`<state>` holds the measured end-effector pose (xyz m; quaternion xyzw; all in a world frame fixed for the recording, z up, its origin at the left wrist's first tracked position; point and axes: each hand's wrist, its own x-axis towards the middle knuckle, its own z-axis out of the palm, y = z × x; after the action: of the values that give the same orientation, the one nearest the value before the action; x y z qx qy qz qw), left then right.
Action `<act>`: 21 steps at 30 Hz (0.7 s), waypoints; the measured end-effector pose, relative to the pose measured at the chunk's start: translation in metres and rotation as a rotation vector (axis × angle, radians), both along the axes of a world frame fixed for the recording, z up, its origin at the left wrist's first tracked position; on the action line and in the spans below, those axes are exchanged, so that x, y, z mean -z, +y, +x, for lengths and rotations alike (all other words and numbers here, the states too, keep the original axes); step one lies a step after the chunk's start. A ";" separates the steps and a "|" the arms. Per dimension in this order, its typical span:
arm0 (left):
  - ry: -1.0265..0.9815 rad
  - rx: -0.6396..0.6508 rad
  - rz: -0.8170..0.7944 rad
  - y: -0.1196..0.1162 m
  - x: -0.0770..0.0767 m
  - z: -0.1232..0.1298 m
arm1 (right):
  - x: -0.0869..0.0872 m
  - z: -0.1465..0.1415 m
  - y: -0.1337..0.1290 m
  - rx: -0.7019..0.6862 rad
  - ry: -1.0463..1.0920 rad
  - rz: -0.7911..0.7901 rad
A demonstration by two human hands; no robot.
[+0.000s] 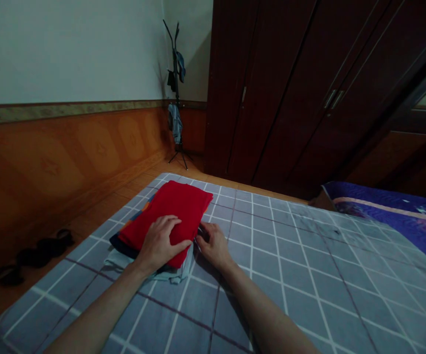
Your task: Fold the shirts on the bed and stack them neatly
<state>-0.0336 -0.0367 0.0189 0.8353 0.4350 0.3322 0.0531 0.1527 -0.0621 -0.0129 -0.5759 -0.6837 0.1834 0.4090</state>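
Note:
A stack of folded clothes lies on the bed, with a red folded garment [183, 201] on top. Beneath it show a dark navy piece [119, 244] and, at the bottom, a pale blue-grey garment [178, 275]. Bits of orange and blue peek out along the left edge. My left hand [163, 241] rests flat on the red cloth, fingers and thumb spread. At the stack's right side, my right hand [213, 243] has its fingers curled in against the edge of the layers; its fingertips are partly hidden there.
The bed has a grey-blue checked sheet [271, 260]. Purple bedding [393, 211] lies at the right. A dark wardrobe [271, 98] stands beyond, with a coat rack [176, 88] in the corner. Dark objects [39, 253] sit on the floor at left.

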 end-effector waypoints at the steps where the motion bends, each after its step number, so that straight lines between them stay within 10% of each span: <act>1: 0.001 -0.018 -0.013 0.001 0.002 0.001 | -0.001 0.000 0.000 -0.037 -0.002 0.001; 15: -0.799 0.012 -0.481 0.016 -0.010 -0.020 | 0.005 0.002 0.001 -0.041 0.169 -0.013; 21: -1.070 -0.113 -0.352 0.027 -0.035 -0.052 | 0.005 0.002 0.002 -0.029 0.206 -0.019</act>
<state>-0.0855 -0.0101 0.0544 0.5043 0.4403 0.6341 0.3869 0.1544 -0.0602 -0.0176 -0.5477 -0.6446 0.2541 0.4689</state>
